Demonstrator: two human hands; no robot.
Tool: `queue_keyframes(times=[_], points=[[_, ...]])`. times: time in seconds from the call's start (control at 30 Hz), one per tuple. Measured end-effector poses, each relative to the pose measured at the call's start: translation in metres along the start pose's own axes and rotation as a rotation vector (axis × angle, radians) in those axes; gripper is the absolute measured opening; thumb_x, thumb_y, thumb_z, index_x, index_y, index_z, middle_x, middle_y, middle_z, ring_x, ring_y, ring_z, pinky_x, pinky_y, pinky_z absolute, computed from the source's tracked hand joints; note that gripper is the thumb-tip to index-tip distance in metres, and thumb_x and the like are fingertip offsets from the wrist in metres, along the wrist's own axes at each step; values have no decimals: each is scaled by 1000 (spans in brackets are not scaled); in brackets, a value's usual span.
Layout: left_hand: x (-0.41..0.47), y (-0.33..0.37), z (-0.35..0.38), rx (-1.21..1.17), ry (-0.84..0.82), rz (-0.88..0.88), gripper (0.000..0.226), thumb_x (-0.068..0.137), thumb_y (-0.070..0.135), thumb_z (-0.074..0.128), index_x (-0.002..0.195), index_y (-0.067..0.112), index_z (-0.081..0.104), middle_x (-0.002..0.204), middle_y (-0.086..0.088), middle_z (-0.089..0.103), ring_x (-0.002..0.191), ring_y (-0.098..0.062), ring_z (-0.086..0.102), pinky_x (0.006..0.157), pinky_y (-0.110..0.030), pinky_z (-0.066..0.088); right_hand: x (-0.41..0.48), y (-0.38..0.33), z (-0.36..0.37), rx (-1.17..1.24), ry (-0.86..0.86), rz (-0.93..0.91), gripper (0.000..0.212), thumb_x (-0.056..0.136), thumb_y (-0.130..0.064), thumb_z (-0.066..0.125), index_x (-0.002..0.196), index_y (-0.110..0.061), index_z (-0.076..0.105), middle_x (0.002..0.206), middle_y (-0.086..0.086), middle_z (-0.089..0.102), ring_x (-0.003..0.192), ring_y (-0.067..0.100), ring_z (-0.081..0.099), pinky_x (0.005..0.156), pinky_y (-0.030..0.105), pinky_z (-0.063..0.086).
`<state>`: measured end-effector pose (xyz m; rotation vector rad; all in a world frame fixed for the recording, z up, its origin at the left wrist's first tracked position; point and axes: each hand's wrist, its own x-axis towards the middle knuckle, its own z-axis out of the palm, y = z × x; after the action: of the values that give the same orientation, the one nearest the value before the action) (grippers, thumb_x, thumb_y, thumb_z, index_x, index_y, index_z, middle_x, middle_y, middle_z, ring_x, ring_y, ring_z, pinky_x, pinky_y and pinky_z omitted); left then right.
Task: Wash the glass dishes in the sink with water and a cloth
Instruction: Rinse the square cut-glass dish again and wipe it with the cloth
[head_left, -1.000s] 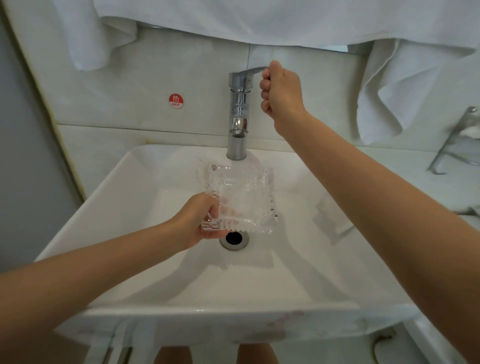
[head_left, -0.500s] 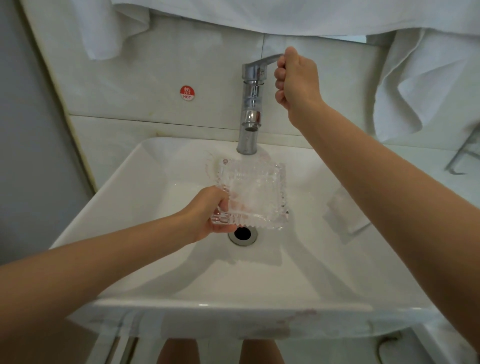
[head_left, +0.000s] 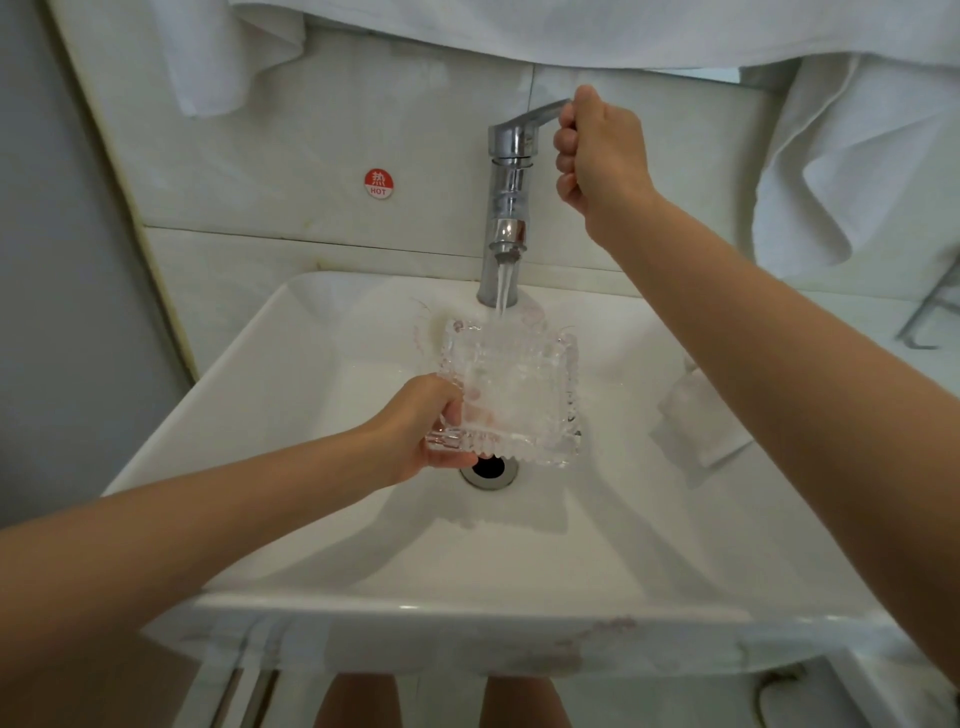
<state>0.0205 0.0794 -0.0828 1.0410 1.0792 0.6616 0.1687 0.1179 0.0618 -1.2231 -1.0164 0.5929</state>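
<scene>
A square cut-glass dish (head_left: 524, 400) with ridged edges is held tilted over the drain (head_left: 489, 469) of the white sink (head_left: 291, 395). My left hand (head_left: 423, 431) grips its near left corner. Water streams from the chrome tap (head_left: 506, 208) onto the dish and splashes. My right hand (head_left: 597, 150) is curled round the tap's lever at the top. A second clear glass piece (head_left: 696, 415) lies against the sink's right wall, partly hidden behind my right forearm.
White towels (head_left: 852, 156) hang above and to the right of the sink. A red HOT sticker (head_left: 378, 184) is on the tiled wall left of the tap. A metal rack (head_left: 930, 322) shows at the right edge.
Water now runs from the tap onto the dish. Both hands keep their holds; the view has shifted slightly.
</scene>
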Motion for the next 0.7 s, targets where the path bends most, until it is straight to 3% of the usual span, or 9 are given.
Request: queue_keyframes(times=[0.07, 0.17, 0.3, 0.4, 0.7], points=[[1, -1, 0, 19, 3, 0, 36, 77, -8, 33, 100, 5, 56, 117, -6, 54, 99, -28, 51, 40, -21, 48, -1, -2, -2, 53, -17, 48, 36, 99, -21, 32, 66, -17, 46, 51, -6, 37, 40, 6, 28, 39, 16, 24], [1, -2, -1, 47, -4, -7, 33, 78, -7, 32, 97, 7, 56, 105, -6, 60, 87, -23, 54, 40, -21, 49, 1, -8, -6, 145, -74, 163, 43, 100, -32, 31, 64, -16, 47, 46, -8, 36, 38, 5, 28, 37, 15, 25], [2, -4, -1, 69, -24, -24, 30, 78, -7, 33, 93, 7, 55, 109, -13, 60, 78, -25, 57, 40, -20, 48, 7, -15, -10, 88, -155, 240, 38, 98, -22, 31, 63, -17, 45, 45, -9, 35, 38, 5, 27, 36, 13, 23], [1, -5, 0, 67, -16, -26, 31, 77, -6, 33, 93, 7, 56, 120, -14, 52, 80, -25, 55, 40, -20, 48, 7, -14, -10, 97, -153, 236, 37, 97, -20, 32, 63, -16, 44, 42, -10, 35, 36, 4, 27, 36, 12, 23], [0, -5, 0, 54, -8, -40, 32, 77, -6, 34, 91, 8, 58, 111, -11, 50, 76, -23, 55, 39, -21, 49, 7, -9, -9, 141, -145, 199, 37, 99, -21, 33, 63, -15, 43, 40, -10, 34, 34, 4, 26, 35, 13, 23]])
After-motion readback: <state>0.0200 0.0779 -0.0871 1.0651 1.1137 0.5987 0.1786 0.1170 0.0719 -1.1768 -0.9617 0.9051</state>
